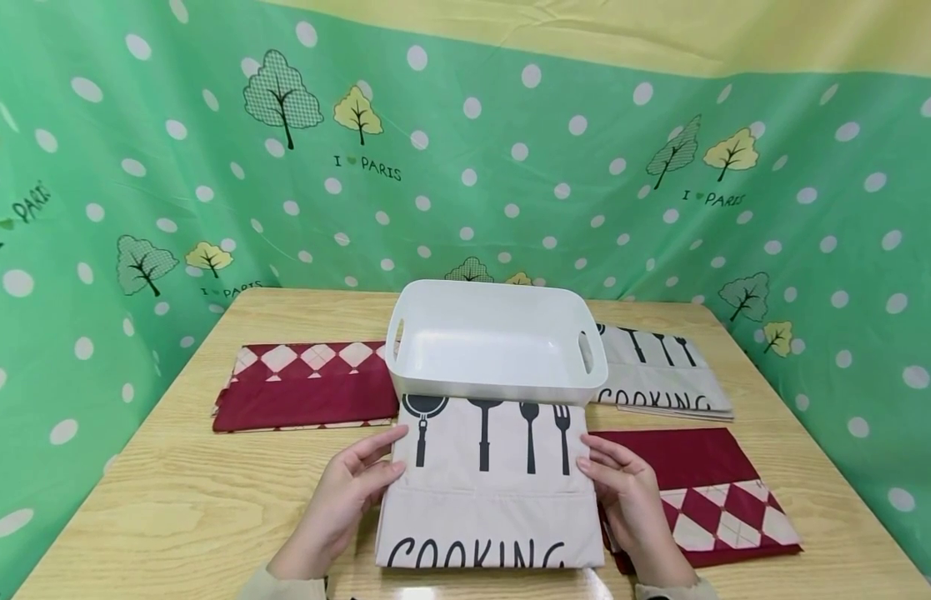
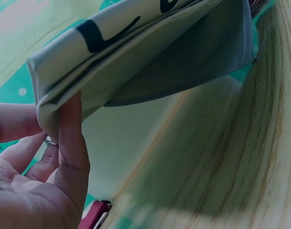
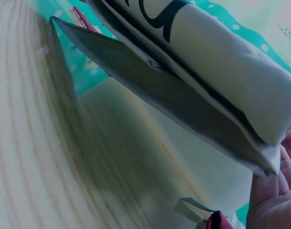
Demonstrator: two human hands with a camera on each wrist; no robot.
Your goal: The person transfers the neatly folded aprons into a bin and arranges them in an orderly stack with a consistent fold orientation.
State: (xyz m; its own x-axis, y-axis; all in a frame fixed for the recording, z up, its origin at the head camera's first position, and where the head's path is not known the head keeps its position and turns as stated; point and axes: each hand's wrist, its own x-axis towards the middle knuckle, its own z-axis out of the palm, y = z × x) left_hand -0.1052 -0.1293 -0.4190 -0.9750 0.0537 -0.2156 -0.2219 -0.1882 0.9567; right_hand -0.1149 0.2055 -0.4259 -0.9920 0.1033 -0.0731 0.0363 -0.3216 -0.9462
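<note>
**Folded cloth lifted by both side edges in front of a bin**

Folded beige cloth (image 1: 488,487), printed with utensils and "COOKING", raised off the table (image 1: 180,508) at the near edge, just in front of the white bin (image 1: 495,346). Left hand (image 1: 345,492) gripping the left fold, thumb on top and fingers underneath, confirmed in the left wrist view with a finger (image 2: 71,143) pressed against the corner. Right hand (image 1: 626,492) gripping the right fold likewise; only the palm edge (image 3: 274,200) visible in the right wrist view. Lower layers (image 3: 150,81) hanging loose and gaping away from the upper fold (image 2: 193,62) in both wrist views.

Around it: a red diamond-pattern cloth (image 1: 307,387) far left, another (image 1: 713,492) just beside the right hand, and a second beige stack (image 1: 663,375) right of the bin.

Risks, as judged: loose bottom layers likely to sag open or unfold if gripped only at the edges; trailing flap liable to catch on the bin rim; uneven pull between hands likely to skew the fold; right hand close enough to the neighbouring red cloth to drag it along
</note>
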